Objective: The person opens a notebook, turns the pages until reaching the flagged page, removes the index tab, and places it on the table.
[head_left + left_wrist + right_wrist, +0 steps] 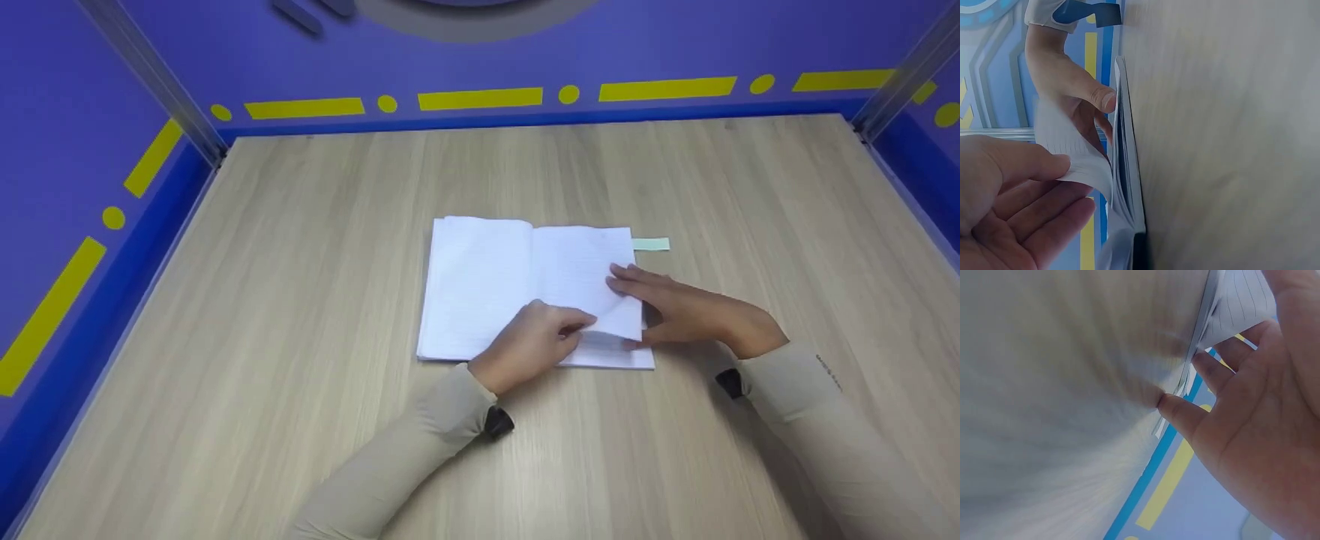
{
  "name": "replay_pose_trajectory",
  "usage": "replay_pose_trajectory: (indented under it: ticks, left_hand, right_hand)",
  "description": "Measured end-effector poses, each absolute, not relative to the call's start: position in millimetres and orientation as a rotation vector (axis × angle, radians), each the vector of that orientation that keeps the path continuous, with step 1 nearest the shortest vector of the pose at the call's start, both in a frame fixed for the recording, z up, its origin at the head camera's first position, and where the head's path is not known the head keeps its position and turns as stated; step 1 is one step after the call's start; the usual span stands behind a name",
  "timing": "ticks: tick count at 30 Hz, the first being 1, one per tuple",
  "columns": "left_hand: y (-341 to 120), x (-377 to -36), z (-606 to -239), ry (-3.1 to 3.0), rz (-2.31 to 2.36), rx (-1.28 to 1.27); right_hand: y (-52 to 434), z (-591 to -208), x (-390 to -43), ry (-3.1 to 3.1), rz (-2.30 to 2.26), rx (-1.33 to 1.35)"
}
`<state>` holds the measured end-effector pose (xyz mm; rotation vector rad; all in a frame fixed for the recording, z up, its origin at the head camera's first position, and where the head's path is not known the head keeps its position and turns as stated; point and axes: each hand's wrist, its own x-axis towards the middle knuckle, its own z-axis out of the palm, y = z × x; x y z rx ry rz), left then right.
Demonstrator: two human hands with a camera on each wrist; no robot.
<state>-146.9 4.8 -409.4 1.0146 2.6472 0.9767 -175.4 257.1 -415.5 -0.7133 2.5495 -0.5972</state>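
Beige sleeves [390,465] span the lower foreground, below an open notebook [476,289] lying flat near the middle of the wooden surface [300,300]. With thumb and fingers, the left hand [529,341] pinches the lower edge of a lined leaf [581,262], seemingly to hold it off the pages beneath [607,355]. On the right hand [686,304], the fingers are spread over the leaf's outer edge, thumb below, probably for steadiness. A pale green tab [651,244] juts out right, perhaps as a marker. No container shows.
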Motion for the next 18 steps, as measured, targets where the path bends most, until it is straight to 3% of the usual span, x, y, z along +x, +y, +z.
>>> replay_pose_trajectory:
  ticks: [18]
  left_hand:
    - [-9,-154,-417,2.508,1.466,0.796]
  right_hand:
    - [255,-415,-177,2.578,-0.774,-0.62]
